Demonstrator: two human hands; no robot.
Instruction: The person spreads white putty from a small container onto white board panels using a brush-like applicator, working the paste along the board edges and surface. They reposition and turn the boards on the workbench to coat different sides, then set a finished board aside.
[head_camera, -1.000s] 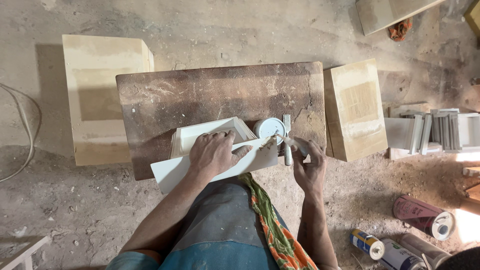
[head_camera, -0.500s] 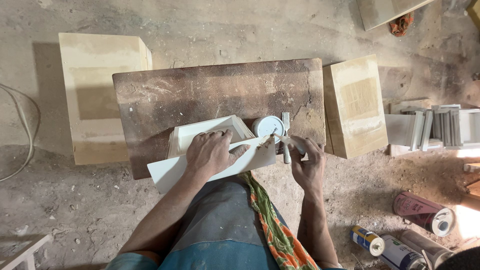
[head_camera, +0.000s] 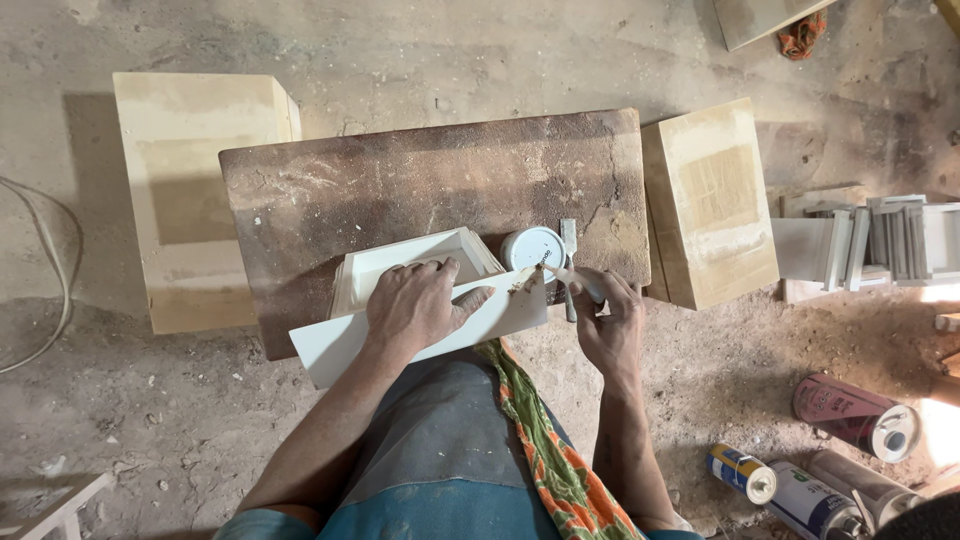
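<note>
Dusty floor, cans lower right

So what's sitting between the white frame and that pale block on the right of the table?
In the head view, a small round white tub and a narrow metal tool lie on the brown table, between the white frame and pale block.

A worn dark brown wooden work board carried a white rectangular open frame, a long white flat panel at its near edge, a small round white tin and a metal scraper right
</note>
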